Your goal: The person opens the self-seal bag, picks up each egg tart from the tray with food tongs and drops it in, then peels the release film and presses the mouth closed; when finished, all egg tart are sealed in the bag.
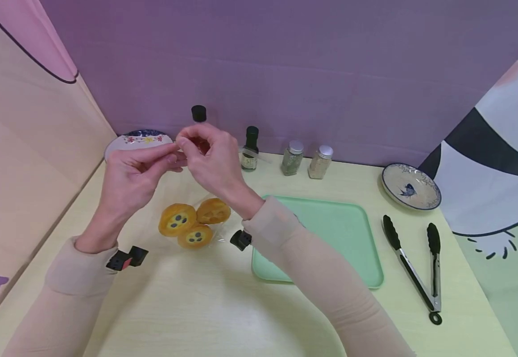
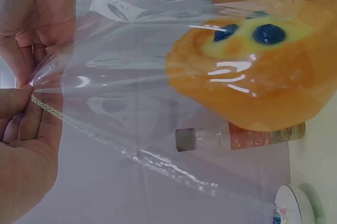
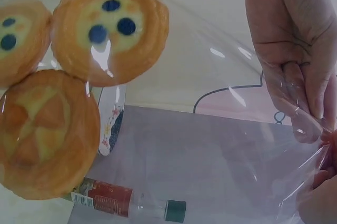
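Both hands meet at the mouth of a clear plastic bag (image 2: 116, 76), raised above the table. My left hand (image 1: 129, 178) pinches its upper edge between thumb and fingers. Right beside those fingertips, my right hand (image 1: 214, 161) pinches the same edge. A shiny, crimped strip (image 2: 95, 134) runs down from the fingers in the left wrist view. Inside the bag show three round golden pastries: two with dark blue berries, a left one (image 1: 177, 219) and a lower one (image 1: 195, 236), and one with orange-brown wedges (image 1: 213, 211).
A mint-green tray (image 1: 330, 238) lies right of the bag, with black-tipped tongs (image 1: 412, 277) spread beyond it. A patterned dish (image 1: 412, 186), two spice jars (image 1: 292, 158) and a dark bottle (image 1: 250, 151) line the back. Behind the hands are a black-capped bottle (image 1: 199, 114) and a floral plate (image 1: 138, 141).
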### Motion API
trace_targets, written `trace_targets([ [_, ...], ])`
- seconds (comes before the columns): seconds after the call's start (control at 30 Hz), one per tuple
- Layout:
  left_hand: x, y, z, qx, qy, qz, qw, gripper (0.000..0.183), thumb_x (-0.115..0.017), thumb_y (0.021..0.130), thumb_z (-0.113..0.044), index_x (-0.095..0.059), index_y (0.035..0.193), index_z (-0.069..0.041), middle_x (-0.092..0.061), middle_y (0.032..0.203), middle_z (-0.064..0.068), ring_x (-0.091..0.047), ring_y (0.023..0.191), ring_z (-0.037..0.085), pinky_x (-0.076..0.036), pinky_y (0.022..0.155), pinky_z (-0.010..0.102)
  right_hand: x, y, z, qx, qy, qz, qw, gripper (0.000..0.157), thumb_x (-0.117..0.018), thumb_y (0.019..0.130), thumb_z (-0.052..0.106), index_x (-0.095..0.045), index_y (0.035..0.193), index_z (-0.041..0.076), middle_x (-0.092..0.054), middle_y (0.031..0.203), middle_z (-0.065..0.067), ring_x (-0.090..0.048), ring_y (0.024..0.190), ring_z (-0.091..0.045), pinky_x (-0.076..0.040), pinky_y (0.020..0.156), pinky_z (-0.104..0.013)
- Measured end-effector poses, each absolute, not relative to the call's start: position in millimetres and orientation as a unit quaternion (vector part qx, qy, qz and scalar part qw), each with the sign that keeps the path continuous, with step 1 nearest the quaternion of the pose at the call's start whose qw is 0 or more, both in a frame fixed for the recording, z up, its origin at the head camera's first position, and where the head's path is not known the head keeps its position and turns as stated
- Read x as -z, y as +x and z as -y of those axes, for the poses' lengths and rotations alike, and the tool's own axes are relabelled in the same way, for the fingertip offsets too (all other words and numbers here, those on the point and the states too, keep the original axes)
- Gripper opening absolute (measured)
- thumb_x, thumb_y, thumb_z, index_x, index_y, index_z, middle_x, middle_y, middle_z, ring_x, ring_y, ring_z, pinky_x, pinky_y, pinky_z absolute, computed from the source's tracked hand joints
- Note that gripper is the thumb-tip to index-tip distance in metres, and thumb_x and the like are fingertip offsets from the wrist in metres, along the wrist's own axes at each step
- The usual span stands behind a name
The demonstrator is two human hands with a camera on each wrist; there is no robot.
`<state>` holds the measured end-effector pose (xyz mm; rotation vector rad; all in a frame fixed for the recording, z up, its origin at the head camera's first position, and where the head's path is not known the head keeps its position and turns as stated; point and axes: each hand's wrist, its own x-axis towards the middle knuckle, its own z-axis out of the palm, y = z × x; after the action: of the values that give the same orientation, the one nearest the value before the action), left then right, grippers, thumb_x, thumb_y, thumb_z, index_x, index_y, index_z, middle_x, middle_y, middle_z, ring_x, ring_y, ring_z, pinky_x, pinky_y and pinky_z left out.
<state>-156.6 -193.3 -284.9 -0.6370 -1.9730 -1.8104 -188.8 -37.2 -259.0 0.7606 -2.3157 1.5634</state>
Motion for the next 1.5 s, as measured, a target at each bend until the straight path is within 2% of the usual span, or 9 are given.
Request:
trace_targets([
  [0.17, 284, -156, 193, 0.641, -0.221, 0.708, 0.199, 0.028, -0.064, 0.083, 0.008, -0.067, 0.11, 0.003, -0.073, 0.096, 0.006, -0.07, 0.077, 0.015, -0.056, 0.073, 0.024, 260, -188, 39, -0.537, 0.259, 0.792, 0.13, 0.011, -0.06, 0.092, 0.017, -0.069, 0.095, 0.01, -0.061, 0.087, 0.001, -0.051, 0.073, -0.01, -0.047, 0.059, -0.018],
  [0.37, 283, -157, 192, 0.652, -0.235, 0.693, 0.2, 0.027, -0.063, 0.082, 0.011, -0.066, 0.109, 0.007, -0.073, 0.094, 0.006, -0.07, 0.076, 0.015, -0.056, 0.072, 0.023, 260, -189, 39, -0.558, 0.25, 0.781, 0.129, 0.011, -0.061, 0.092, 0.016, -0.068, 0.096, 0.009, -0.063, 0.087, 0.0, -0.052, 0.072, -0.01, -0.048, 0.059, -0.018],
  [0.53, 284, -157, 187, 0.649, -0.231, 0.695, 0.206, 0.025, -0.062, 0.083, 0.011, -0.066, 0.108, 0.009, -0.073, 0.091, 0.007, -0.071, 0.077, 0.015, -0.057, 0.071, 0.024, 255, -195, 34, -0.541, 0.26, 0.783, 0.164, 0.011, -0.06, 0.092, 0.014, -0.068, 0.094, 0.008, -0.064, 0.083, -0.001, -0.052, 0.069, -0.011, -0.045, 0.059, -0.017],
  [0.7, 284, -157, 187, 0.613, -0.203, 0.735, 0.206, 0.026, -0.065, 0.084, 0.003, -0.068, 0.109, 0.002, -0.073, 0.092, 0.004, -0.07, 0.078, 0.014, -0.056, 0.072, 0.022, 256, -198, 28, -0.537, 0.263, 0.781, 0.178, 0.011, -0.061, 0.092, 0.015, -0.068, 0.095, 0.008, -0.064, 0.083, -0.001, -0.053, 0.069, -0.01, -0.047, 0.059, -0.018],
  [0.9, 285, -155, 196, 0.665, -0.199, 0.694, 0.19, 0.027, -0.064, 0.084, 0.006, -0.065, 0.111, 0.007, -0.073, 0.093, 0.007, -0.071, 0.081, 0.016, -0.055, 0.072, 0.026, 256, -211, 19, -0.568, 0.239, 0.758, 0.213, 0.012, -0.062, 0.091, 0.015, -0.069, 0.094, 0.006, -0.066, 0.082, -0.003, -0.055, 0.064, -0.01, -0.048, 0.056, -0.02],
  [1.17, 288, -154, 204, 0.693, -0.182, 0.671, 0.189, 0.028, -0.064, 0.083, 0.007, -0.064, 0.111, 0.009, -0.073, 0.091, 0.007, -0.071, 0.079, 0.016, -0.055, 0.072, 0.027, 256, -224, -15, -0.573, 0.204, 0.758, 0.235, 0.012, -0.062, 0.091, 0.015, -0.07, 0.094, 0.006, -0.066, 0.082, -0.004, -0.052, 0.062, -0.012, -0.044, 0.054, -0.02],
  [1.37, 289, -153, 207, 0.681, -0.176, 0.683, 0.197, 0.026, -0.063, 0.085, 0.005, -0.065, 0.111, 0.008, -0.073, 0.091, 0.005, -0.071, 0.079, 0.016, -0.055, 0.072, 0.026, 258, -233, -48, -0.571, 0.209, 0.75, 0.261, 0.012, -0.063, 0.09, 0.011, -0.069, 0.091, 0.001, -0.067, 0.081, -0.01, -0.053, 0.061, -0.013, -0.043, 0.053, -0.021],
  [1.5, 289, -152, 209, 0.676, -0.165, 0.69, 0.2, 0.026, -0.064, 0.085, 0.004, -0.066, 0.11, 0.007, -0.073, 0.091, 0.004, -0.071, 0.08, 0.016, -0.054, 0.075, 0.025, 259, -241, -71, -0.564, 0.194, 0.756, 0.27, 0.015, -0.064, 0.089, 0.013, -0.07, 0.091, -0.001, -0.067, 0.081, -0.01, -0.052, 0.06, -0.013, -0.041, 0.053, -0.02],
])
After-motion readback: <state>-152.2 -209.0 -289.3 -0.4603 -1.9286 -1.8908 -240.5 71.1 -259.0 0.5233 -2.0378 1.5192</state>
